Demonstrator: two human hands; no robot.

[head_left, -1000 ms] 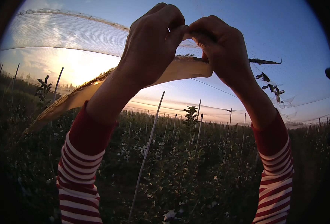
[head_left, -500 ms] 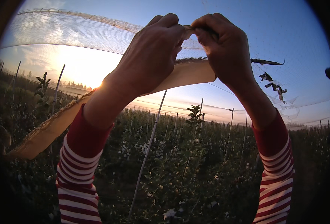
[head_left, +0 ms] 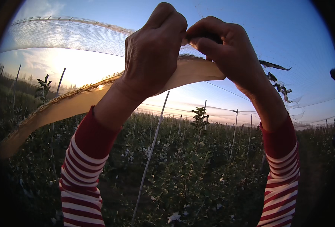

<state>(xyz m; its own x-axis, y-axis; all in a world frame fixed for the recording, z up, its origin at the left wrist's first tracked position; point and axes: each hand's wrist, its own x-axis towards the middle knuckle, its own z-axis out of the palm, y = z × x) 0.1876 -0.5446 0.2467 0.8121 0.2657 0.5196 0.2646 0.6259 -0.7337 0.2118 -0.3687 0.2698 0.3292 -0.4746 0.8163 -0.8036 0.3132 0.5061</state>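
Note:
Both of my hands are raised at the top of the view, close together at the edge of a fine, pale net (head_left: 72,36). My left hand (head_left: 154,53) is closed with its back toward me, where the net's corded edge runs in behind it. My right hand (head_left: 222,47) is closed too, thumb against bent forefinger, beside a small pale bit of the netting between the hands. A long tan strip (head_left: 76,104) with a frayed upper edge passes behind my left wrist and ends by my right hand. My fingertips are mostly hidden.
Leafy plants (head_left: 182,162) with white patches fill the ground below. A slanted pole (head_left: 150,155) stands in front, with more thin poles behind. Dark dry leaves (head_left: 279,87) hang in the net at right. A low sun glows at left.
My left hand has risen and turned, with its forearm shifting right. My right hand has tipped a little left. The tan strip's left part has lifted and bowed upward.

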